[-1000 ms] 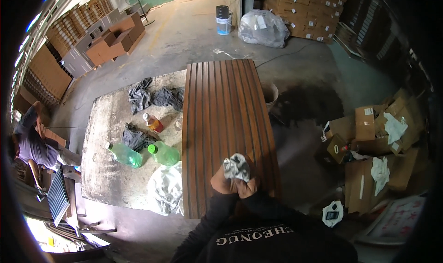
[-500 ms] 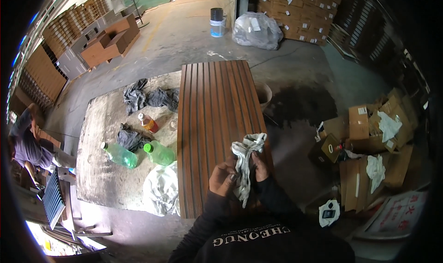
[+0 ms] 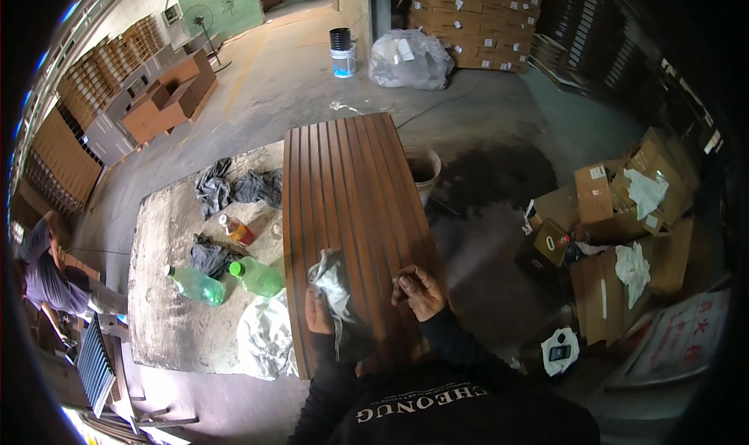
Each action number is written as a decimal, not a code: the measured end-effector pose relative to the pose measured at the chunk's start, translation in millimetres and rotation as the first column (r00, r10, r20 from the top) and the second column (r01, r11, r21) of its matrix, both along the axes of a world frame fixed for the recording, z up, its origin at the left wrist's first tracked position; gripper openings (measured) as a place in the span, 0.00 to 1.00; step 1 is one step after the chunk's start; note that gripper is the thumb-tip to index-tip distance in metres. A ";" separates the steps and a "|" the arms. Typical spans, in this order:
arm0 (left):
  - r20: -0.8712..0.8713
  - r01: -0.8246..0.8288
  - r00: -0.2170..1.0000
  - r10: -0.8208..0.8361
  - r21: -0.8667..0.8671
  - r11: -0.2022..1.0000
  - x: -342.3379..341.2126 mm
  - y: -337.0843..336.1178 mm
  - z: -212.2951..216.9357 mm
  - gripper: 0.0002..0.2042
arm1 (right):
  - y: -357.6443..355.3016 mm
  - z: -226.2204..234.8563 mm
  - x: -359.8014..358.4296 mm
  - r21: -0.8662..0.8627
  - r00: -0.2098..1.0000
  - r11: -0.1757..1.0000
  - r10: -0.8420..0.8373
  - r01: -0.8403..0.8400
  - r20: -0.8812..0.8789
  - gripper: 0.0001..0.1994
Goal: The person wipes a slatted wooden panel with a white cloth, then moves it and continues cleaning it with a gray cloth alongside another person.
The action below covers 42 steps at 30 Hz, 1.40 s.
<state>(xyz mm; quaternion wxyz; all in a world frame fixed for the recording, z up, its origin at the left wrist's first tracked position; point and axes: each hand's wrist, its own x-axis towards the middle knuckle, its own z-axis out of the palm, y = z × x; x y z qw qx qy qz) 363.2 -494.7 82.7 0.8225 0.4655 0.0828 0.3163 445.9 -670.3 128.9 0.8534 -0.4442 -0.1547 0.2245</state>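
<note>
Left hand (image 3: 316, 314) clamped on pale cloth (image 3: 334, 280), bunched above the fingers, over the near part of the ridged brown panel (image 3: 351, 187); can't tell if cloth touches panel
Right hand (image 3: 419, 291) right of that grip, apart from the cloth, fingers curled; can't tell if thumb and fingertips meet
Just left of the grip: white cloth heap (image 3: 264, 340) on the worn pale work surface (image 3: 164, 328)
Farther left, beyond it: green-capped bottle (image 3: 261, 279), then white-capped bottle (image 3: 201, 287)
Well ahead, right of the grip: bucket (image 3: 425, 172) by the panel's right edge
</note>
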 end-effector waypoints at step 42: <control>-0.490 0.526 0.836 0.247 0.844 -0.106 110.0 3.6 -54.6 0.26 | 43.9 -98.3 211.5 -0.762 0.767 0.165 -0.306 0.626 0.564 0.28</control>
